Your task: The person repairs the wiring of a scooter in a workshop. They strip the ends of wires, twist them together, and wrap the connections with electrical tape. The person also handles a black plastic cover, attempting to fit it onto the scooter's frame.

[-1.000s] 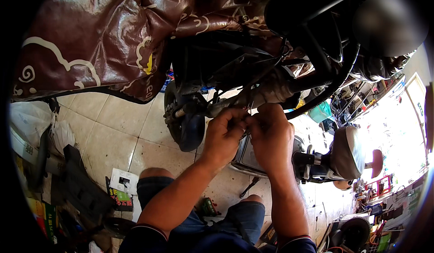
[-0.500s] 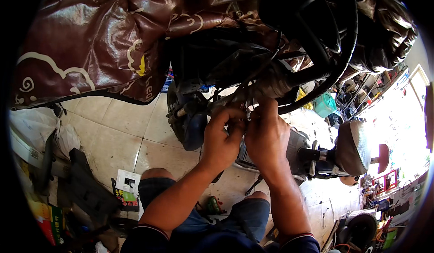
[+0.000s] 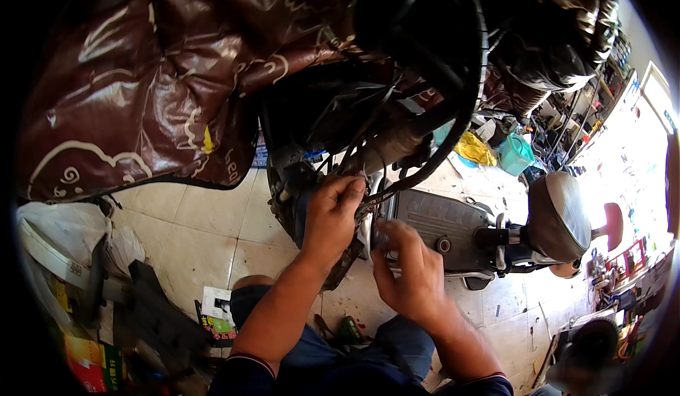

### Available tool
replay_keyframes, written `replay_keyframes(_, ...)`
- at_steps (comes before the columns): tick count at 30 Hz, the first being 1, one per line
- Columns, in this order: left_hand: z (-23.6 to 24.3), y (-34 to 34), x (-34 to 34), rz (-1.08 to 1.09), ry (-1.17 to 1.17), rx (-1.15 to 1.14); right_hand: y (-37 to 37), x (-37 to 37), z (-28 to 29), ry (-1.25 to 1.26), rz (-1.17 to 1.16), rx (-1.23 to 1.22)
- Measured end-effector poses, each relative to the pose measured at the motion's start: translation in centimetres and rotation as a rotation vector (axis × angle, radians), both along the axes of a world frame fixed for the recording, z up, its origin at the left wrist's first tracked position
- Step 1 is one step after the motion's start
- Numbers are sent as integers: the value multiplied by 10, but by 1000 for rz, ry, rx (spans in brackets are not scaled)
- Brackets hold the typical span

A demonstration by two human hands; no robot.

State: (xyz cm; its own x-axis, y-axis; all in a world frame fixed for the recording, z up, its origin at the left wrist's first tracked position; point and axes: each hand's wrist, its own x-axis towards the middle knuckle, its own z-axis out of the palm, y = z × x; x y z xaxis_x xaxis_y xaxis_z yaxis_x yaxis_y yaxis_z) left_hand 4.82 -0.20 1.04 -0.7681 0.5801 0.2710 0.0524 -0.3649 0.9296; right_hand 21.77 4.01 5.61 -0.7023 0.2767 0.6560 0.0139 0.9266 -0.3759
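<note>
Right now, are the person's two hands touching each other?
No, the left hand and the right hand are apart, with a visible gap between them.

On the pale tiled floor (image 3: 195, 251) stand a scooter (image 3: 453, 215) and a teal tub (image 3: 516, 156)

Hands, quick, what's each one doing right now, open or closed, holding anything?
Left hand: closed, thumb against finger, by the black cable; what it pinches can't be told.
Right hand: open, fingers loosely curled, nothing visible in it.
</note>
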Motion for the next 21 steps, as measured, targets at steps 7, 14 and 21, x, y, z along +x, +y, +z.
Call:
replay_keyframes(7, 13, 1, 0, -90, -218, -9, 33, 103, -74, -235, -234, -287)
replay_keyframes(14, 32, -6, 2, -171, -168, -6, 52, 159, 21, 179, -130, -274)
replay_keyframes(21, 20, 11, -13, -78, -131, -75, 58, 168, 91, 456, -20, -4)
